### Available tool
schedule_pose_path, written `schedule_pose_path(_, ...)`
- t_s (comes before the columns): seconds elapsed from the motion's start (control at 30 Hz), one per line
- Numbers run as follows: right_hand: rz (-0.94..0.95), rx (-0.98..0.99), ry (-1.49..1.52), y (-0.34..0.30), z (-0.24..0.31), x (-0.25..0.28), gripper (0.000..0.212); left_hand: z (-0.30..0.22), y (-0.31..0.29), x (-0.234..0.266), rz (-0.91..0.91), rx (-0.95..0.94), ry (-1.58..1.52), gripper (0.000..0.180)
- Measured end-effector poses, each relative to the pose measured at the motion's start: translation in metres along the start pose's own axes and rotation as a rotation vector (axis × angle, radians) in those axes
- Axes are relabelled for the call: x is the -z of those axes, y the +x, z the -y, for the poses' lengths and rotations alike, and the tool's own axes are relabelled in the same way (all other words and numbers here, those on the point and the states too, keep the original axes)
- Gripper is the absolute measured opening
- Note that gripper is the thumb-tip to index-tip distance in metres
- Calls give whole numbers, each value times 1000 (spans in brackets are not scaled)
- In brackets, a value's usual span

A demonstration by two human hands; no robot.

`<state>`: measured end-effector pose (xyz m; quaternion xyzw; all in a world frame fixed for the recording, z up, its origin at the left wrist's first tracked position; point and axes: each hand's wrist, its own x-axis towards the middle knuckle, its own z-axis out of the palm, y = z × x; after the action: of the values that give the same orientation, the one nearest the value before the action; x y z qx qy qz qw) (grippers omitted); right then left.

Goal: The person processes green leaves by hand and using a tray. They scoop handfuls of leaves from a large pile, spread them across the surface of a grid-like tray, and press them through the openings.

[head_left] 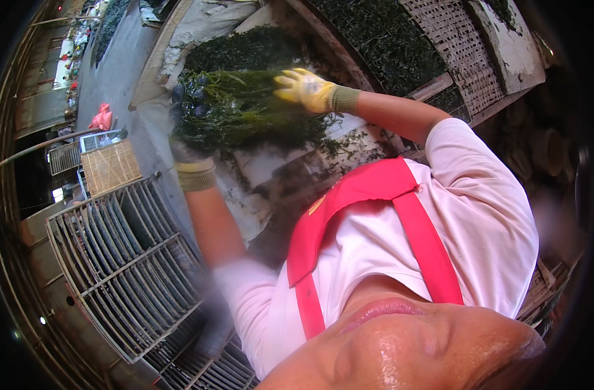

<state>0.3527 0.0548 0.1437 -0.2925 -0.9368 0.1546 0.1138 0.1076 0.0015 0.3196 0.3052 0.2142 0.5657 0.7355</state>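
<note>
I hold a big bundle of wet dark green leaves (245, 114) between both gloved hands, lifted over a dirty white sheet (271, 166). My left hand (188, 156), in a dark glove with an olive cuff, grips the bundle's near left end from below. My right hand (307, 89), in a yellow glove, presses on top of the bundle at its right side. A second heap of the same leaves (245, 49) lies just beyond the bundle. My white shirt and red apron (368, 188) fill the lower right.
A tall metal rack of slotted shelves (121, 260) stands at lower left. Long woven bamboo trays (466, 58), one spread with dark leaves (388, 39), run along the upper right. A square woven tray (110, 166) and a pink object (102, 119) lie on the grey floor at left.
</note>
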Motion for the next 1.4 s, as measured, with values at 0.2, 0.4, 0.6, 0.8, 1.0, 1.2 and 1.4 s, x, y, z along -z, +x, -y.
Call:
schedule_pose_path(0.2,-274,-120,202,-24,0,25,71,12,-3,3,-88,94,249,36)
schedule_pose_path(0.4,-245,114,954,65,-28,39,43,69,5,16,-171,248,554,26)
schedule_pose_path(0.6,-438,233,1173,75,3,151,12,85,-28,81,-358,254,847,30)
schedule_pose_path(0.8,-352,294,738,74,7,192,27,85,-59,106,-546,554,384,46)
schedule_pose_path(1.0,-327,164,112,88,33,152,50,41,-19,49,17,52,169,45)
schedule_pose_path(1.2,-387,304,813,90,-45,66,51,49,7,-1,76,25,142,25)
schedule_pose_path(1.4,348,-494,353,0,-41,-35,45,-2,14,-18,67,135,-91,33)
